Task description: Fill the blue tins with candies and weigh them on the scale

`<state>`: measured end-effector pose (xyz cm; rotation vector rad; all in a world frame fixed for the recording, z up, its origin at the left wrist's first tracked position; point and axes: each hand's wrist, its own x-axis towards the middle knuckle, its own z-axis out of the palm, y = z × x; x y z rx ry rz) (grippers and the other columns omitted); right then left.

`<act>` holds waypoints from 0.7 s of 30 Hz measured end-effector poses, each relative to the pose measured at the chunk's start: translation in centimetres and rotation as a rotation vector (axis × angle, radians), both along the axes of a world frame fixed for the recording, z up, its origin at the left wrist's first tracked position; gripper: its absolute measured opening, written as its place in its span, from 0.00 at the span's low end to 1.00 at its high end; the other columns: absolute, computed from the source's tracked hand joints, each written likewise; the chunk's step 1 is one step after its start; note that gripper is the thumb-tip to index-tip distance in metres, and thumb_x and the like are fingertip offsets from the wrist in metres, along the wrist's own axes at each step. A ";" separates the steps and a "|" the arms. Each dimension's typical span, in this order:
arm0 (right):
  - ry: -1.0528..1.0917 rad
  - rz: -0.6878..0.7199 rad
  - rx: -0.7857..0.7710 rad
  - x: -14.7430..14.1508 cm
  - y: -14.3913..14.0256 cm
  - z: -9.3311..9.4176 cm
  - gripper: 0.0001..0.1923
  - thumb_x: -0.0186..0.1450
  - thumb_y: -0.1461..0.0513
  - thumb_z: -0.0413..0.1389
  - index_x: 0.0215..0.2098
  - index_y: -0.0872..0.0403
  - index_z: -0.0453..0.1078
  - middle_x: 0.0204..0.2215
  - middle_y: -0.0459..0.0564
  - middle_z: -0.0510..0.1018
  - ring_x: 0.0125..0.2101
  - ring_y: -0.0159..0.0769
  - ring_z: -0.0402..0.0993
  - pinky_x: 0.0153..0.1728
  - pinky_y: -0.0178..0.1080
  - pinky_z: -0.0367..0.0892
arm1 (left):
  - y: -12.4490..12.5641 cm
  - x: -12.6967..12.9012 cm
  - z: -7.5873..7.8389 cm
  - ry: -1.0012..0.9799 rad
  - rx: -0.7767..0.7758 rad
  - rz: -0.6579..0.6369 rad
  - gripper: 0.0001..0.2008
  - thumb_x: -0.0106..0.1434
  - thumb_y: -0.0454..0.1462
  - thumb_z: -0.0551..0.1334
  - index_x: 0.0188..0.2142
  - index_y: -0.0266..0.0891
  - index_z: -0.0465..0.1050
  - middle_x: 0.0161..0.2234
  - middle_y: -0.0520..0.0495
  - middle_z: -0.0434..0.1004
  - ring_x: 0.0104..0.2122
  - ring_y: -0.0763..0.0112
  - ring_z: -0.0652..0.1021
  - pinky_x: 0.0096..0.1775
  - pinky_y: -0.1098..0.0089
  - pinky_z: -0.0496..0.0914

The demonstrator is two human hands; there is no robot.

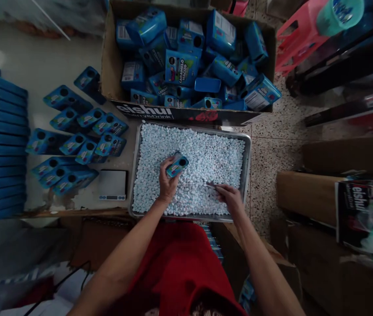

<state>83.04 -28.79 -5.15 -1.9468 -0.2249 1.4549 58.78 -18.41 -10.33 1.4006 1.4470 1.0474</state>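
In my left hand [169, 177] is a small blue candy box [177, 165] with a round dark hole in its top, tilted over the candies. My right hand [230, 197] grips a scoop [211, 184], its far end down among the candies; its full shape is too small to make out. Both hands are above a metal tray [248, 175] filled with small pale blue and white candies [193, 145].
Behind the tray stands a cardboard carton [186, 113] heaped with blue boxes. Left of it are a small scale [112, 183], loose blue boxes [74, 142] and a blue stack [0, 145]. A pink stool [300, 37] carries a green cup [340, 17] at the upper right.
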 end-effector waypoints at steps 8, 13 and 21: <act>0.270 0.055 0.056 -4.3 4.0 -0.7 0.18 0.56 0.52 0.73 0.38 0.54 0.79 0.22 0.42 0.78 0.21 0.23 0.69 0.23 0.25 0.65 | 2.8 -3.0 4.0 -0.012 -0.010 0.012 0.22 0.68 0.46 0.67 0.57 0.45 0.66 0.57 0.42 0.74 0.57 0.61 0.77 0.61 0.60 0.72; 0.330 0.108 0.086 -1.5 5.4 3.2 0.22 0.49 0.52 0.77 0.35 0.57 0.81 0.20 0.45 0.79 0.18 0.24 0.68 0.19 0.27 0.63 | 4.7 -8.1 5.8 0.081 -0.008 -0.085 0.22 0.66 0.46 0.68 0.55 0.44 0.69 0.57 0.42 0.76 0.58 0.59 0.77 0.62 0.57 0.71; 0.205 0.253 0.182 -2.0 11.1 10.1 0.20 0.49 0.53 0.76 0.35 0.56 0.82 0.19 0.45 0.80 0.16 0.25 0.70 0.17 0.28 0.66 | 3.4 -9.1 6.2 0.100 -0.049 -0.133 0.20 0.65 0.44 0.69 0.54 0.44 0.72 0.54 0.44 0.79 0.56 0.60 0.79 0.61 0.58 0.70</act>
